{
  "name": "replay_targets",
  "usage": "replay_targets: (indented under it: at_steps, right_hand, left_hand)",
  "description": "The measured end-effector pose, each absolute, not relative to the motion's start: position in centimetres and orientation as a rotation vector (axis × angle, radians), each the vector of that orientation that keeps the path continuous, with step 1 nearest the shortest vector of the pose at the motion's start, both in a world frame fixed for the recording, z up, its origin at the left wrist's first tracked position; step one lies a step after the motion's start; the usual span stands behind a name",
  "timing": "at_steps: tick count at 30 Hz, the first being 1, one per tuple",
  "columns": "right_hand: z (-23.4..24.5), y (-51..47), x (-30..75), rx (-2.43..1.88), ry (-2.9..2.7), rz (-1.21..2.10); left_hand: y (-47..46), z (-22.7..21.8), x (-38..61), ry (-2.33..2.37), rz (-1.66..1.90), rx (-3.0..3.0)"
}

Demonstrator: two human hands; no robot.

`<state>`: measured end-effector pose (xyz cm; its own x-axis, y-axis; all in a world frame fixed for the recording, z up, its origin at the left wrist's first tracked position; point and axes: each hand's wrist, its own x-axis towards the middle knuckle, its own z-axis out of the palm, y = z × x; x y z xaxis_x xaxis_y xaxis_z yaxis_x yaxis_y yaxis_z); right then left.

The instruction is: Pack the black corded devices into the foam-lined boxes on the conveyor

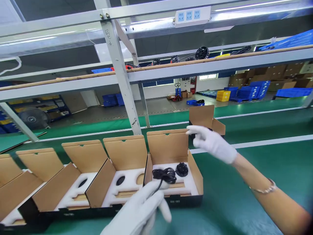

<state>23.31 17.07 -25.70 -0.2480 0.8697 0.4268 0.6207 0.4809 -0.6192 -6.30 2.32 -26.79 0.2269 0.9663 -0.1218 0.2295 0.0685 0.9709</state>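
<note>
My left hand, in a white glove, is closed on a black coiled cable and holds it over the white foam insert of the rightmost open cardboard box. A black round part sits in that insert. My right hand, also gloved, reaches toward a smaller open box standing further back on the green belt; its fingers look loosely spread and touch the box's front edge.
Several more open boxes with foam inserts line up to the left along the green conveyor. A metal frame post and shelf rise behind them. Blue and yellow crates stand far back.
</note>
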Motion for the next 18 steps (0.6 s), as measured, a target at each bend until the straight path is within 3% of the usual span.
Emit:
replay_targets:
  at_steps: [2,4,8,11,18]
  right_hand:
    - [-24.6,12.8,20.3,-1.013,-2.234,0.628]
    - [-24.0,10.0,18.1,-0.959,-2.249,0.607]
    - [-23.7,8.9,16.8,-1.041,-2.187,0.635]
    - [-23.7,9.6,17.0,-1.002,-2.197,0.700]
    - [-24.7,10.2,16.6,-1.096,-2.560,-0.062]
  left_hand:
    - [3.4,-25.7,-5.5,1.084,0.711,1.474]
    - [4.8,-24.6,-5.2,1.084,0.645,1.639]
    - [8.5,-23.6,-5.5,1.354,0.870,2.109]
    - [10.6,-23.9,-5.4,1.212,0.784,2.126]
    - [11.7,-24.1,-4.3,0.806,0.379,1.781]
